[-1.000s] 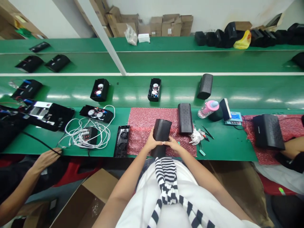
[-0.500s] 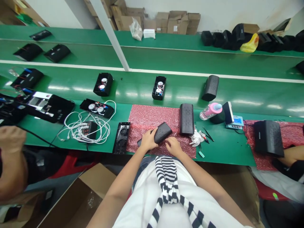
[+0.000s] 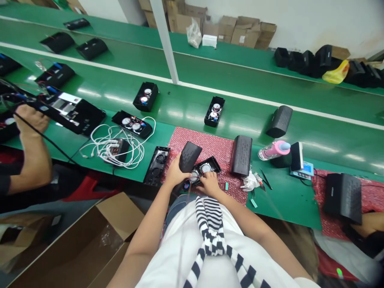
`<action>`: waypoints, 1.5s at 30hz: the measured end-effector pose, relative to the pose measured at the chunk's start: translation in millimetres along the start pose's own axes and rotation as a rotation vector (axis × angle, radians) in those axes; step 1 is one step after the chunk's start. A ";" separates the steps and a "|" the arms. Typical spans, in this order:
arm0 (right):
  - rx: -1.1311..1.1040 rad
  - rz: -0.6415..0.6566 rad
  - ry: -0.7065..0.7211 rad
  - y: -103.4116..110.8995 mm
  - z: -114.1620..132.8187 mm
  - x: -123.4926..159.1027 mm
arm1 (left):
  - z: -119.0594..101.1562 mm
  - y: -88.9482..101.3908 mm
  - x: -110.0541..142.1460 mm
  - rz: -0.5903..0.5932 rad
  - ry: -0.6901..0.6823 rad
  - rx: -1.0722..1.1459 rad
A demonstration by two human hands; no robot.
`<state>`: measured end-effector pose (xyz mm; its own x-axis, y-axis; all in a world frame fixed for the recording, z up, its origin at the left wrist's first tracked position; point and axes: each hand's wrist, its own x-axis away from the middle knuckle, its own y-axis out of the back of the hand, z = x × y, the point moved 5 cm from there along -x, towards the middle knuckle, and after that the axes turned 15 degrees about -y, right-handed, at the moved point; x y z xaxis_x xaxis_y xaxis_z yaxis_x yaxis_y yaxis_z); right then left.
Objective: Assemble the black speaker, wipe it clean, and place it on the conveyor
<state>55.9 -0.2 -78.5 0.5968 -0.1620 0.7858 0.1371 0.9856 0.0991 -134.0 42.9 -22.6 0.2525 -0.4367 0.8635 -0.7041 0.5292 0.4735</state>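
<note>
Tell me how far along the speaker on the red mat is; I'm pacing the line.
Done: the black grille cover is off, raised in the left hand. In hand: the right hand rests on the opened speaker body, its two round drivers exposed, on the red bubble-wrap mat. Left: it lies unclosed, and open speaker bodies wait on the green belt. A closed speaker lies alongside.

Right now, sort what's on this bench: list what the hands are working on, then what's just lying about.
In hand:
- black cover, held up in the left hand
- open speaker body on the red bubble wrap, touched by the right hand

Lying about:
- closed black speaker
- pink bottle
- white cables
- speaker frame
- cardboard box
</note>
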 end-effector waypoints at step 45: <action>0.122 0.038 0.285 -35.1 15.6 -5.8 | 16.6 14.2 41.0 -0.013 0.246 -0.127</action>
<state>35.3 -33.0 -77.0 0.7996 -0.1150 0.5894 0.0249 0.9870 0.1589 -144.7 20.5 16.6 0.4257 -0.2624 0.8660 -0.6148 0.6184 0.4895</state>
